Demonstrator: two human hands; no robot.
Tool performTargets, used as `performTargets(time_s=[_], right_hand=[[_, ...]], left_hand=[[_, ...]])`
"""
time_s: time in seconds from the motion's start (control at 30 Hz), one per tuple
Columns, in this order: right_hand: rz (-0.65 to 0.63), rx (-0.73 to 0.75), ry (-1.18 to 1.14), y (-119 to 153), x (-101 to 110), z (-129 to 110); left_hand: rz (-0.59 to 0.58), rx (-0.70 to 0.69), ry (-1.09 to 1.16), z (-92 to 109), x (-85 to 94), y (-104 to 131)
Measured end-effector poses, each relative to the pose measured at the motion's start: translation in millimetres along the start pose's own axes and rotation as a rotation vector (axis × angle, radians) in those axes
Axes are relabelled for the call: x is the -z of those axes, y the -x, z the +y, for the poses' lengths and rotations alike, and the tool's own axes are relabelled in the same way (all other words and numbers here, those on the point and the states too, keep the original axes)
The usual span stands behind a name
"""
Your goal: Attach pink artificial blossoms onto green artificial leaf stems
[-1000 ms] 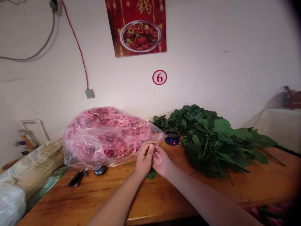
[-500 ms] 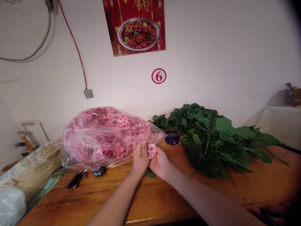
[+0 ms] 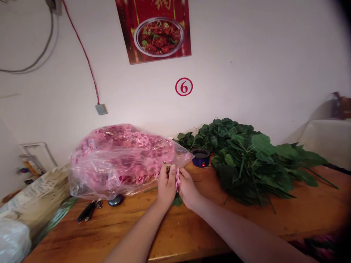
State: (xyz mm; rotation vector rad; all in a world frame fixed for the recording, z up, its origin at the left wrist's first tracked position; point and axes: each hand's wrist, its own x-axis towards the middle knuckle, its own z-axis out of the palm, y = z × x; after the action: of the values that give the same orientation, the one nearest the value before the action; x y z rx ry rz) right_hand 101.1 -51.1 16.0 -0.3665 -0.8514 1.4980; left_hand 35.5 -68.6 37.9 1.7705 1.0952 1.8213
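Observation:
My left hand (image 3: 166,186) and my right hand (image 3: 187,188) meet over the wooden table (image 3: 181,230). A pink artificial flower (image 3: 178,179) shows edge-on between them, with the right fingers closed on its petals. The left fingers are pinched around its stem side, where a bit of green pokes out at the top; the exact hold is partly hidden. Below the hands a green leaf (image 3: 178,199) sticks out. Just behind them lies a clear plastic bag (image 3: 120,153) full of pink flowers.
On the right spreads a large heap of green artificial leaves (image 3: 257,164). A small blue pot-shaped device (image 3: 201,158) with a red light stands beside it. Black-handled cutters (image 3: 87,211) and a dark rounded object (image 3: 116,199) lie front left. Paper sacks (image 3: 35,197) fill the left side.
The pink flower has turned from facing me to edge-on between my hands. My hands have shifted slightly and the right fingers have closed in on the petals.

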Motion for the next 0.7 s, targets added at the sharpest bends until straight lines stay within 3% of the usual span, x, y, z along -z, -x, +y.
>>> performTargets(time_s=[0.13,0.27,0.4,0.7], right_hand=[[-0.034,-0.077,-0.119,1.2,-1.2,-4.7],[-0.156,-0.146,-0.208,5.4,-2.8,-12.2],[-0.279,-0.113,-0.173,8.6,-3.8,-12.1],[-0.195,-0.109,-0.129,8.3,-4.9,-7.8]], left_hand=[[-0.002,0.014,0.076,1.4,-1.5,-0.7],[0.104,0.081,0.169,5.1,5.0,-3.3],[0.178,0.153,0.218,6.6,11.4,-5.7],[0.067,0.176,0.355,8.3,3.8,-0.5]])
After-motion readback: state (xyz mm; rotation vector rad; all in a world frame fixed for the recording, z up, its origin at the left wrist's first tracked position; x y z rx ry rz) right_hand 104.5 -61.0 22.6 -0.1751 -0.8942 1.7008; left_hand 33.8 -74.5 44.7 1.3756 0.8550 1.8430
